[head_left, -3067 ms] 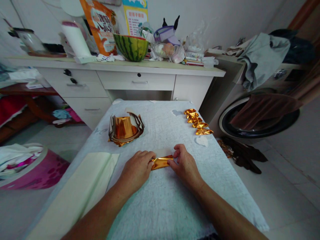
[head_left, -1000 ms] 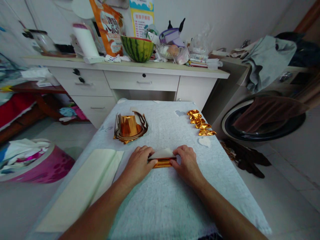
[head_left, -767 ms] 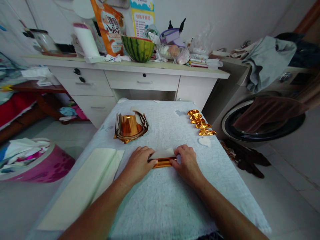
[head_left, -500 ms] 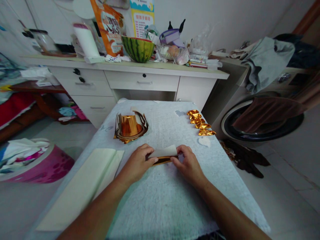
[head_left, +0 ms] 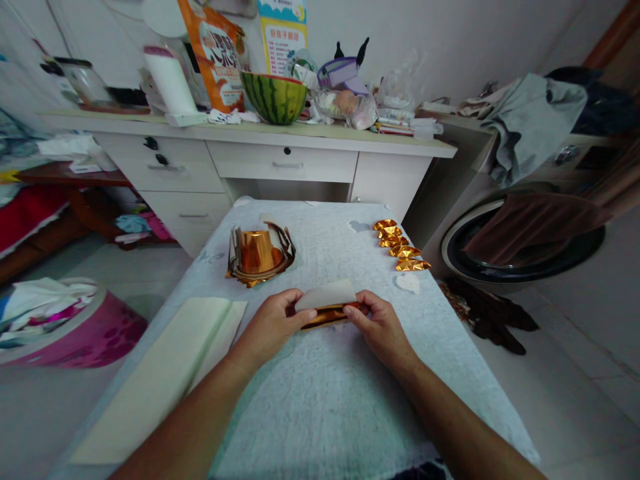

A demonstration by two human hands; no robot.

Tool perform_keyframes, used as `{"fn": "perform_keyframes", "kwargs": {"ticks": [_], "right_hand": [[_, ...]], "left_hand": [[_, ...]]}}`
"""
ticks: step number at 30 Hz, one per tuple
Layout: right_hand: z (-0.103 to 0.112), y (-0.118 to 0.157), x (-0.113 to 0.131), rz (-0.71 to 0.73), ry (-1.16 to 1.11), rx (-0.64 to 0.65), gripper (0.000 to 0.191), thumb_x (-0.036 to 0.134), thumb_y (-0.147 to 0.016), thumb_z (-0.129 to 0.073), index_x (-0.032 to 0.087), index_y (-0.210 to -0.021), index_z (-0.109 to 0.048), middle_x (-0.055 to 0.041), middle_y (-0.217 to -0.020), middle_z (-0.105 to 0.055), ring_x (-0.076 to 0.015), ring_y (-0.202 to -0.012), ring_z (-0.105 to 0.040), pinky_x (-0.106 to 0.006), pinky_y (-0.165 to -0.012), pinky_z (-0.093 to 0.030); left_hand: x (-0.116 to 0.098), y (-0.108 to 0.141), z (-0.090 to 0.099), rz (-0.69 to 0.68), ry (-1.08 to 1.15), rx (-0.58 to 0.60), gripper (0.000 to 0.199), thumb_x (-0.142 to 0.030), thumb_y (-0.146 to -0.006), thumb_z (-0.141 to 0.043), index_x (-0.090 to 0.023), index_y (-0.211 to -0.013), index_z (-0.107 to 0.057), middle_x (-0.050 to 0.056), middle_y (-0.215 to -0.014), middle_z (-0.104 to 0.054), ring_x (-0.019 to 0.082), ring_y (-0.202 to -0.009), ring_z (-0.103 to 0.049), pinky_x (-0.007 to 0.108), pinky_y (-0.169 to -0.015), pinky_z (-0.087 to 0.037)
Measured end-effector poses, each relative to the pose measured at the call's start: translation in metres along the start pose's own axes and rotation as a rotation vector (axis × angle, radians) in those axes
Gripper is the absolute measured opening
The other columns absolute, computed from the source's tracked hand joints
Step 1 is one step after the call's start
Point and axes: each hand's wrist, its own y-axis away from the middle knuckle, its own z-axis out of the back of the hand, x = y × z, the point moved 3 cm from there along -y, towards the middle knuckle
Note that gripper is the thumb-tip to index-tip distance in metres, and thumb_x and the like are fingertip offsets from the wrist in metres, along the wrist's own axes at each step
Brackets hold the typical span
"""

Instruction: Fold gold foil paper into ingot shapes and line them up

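Observation:
Between both hands, low over the cloth-covered table [head_left: 320, 393], is a piece of gold foil paper [head_left: 327, 316] with a pale back, bent so that a hollow shows along its front. My left hand [head_left: 280, 317] pinches its left end with thumb and fingers. At the other end, my right hand [head_left: 375, 320] grips it in the same way. Beyond the left hand sits a gold cup-like piece [head_left: 259, 251] ringed by dark curled strips. Several folded gold foil pieces [head_left: 400, 245] lie in a row along the table's right side.
A folded cream sheet [head_left: 165, 373] lies on the table at the left. On the floor beside it stands a pink bin [head_left: 105, 333] full of wrappers. Behind is a white cabinet [head_left: 290, 160] bearing half a watermelon [head_left: 275, 98]. A washing machine [head_left: 525, 233] stands at the right.
The foil paper has tilted and its fold has parted, so more of the gold inside shows. Both hands still hold its ends, with the right hand shifted slightly outward.

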Motion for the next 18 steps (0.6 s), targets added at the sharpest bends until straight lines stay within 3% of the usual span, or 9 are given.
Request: {"fn": "perform_keyframes", "kwargs": {"ticks": [7,13,18], "right_hand": [[-0.0008,-0.0025,-0.0064,-0.044,-0.113,0.0,0.018,0.036,-0.078,-0.064,0.02,-0.074,-0.058,0.0025,-0.068,-0.055,-0.0131,-0.065,-0.047,-0.025,-0.063,-0.037],[-0.0007,-0.003,-0.0086,-0.059,-0.222,-0.012,0.019,0.037,-0.079,-0.064,0.02,-0.075,-0.056,0.0018,-0.072,-0.058,-0.0138,-0.068,-0.051,-0.025,-0.064,-0.038],[-0.0014,-0.0028,-0.0089,-0.074,-0.257,0.002,0.02,0.038,-0.079,-0.065,0.02,-0.077,-0.057,0.0012,-0.074,-0.06,-0.0144,-0.069,-0.053,-0.025,-0.065,-0.04]], "left_hand": [[0.0065,-0.0015,0.0022,0.074,0.159,-0.055,0.028,-0.04,-0.072,-0.067,-0.015,-0.083,-0.062,-0.001,-0.07,-0.061,0.012,-0.061,-0.052,0.022,-0.055,-0.035],[-0.001,0.0012,0.0004,0.1,0.242,-0.055,0.025,-0.038,-0.072,-0.068,-0.015,-0.081,-0.063,-0.005,-0.063,-0.054,0.008,-0.055,-0.044,0.02,-0.053,-0.031],[-0.0007,0.0014,-0.0002,0.102,0.187,-0.065,0.028,-0.039,-0.073,-0.066,-0.014,-0.086,-0.068,0.0,-0.071,-0.062,0.013,-0.064,-0.053,0.023,-0.06,-0.037]]}}
